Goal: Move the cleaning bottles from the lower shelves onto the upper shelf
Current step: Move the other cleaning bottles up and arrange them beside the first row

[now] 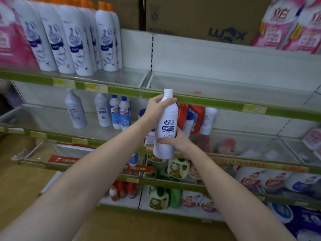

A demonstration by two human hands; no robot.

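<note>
Head view, and we start at the upper left of the frame: a row of tall white bottles with orange caps stands on the upper shelf, with a pink pack at the far left edge. Below them, on the middle shelf, two pale bottles lean beside a pair of blue-labelled bottles.

Now centre frame, and here's the action: a white cleaning bottle with blue lettering is held upright in front of the shelf edge, its cap level with the green lip of the upper shelf. The left hand comes in from the lower left and its fingers wrap the neck just under the cap. The right hand grips the lower body, thumb across the front below the label, fingers behind and out of sight.

Right of the bottle, red jugs and a small white bottle sit on the middle shelf. Upper right: a cardboard box, then pink packs. The upper shelf's right bay shows bare board.
</note>
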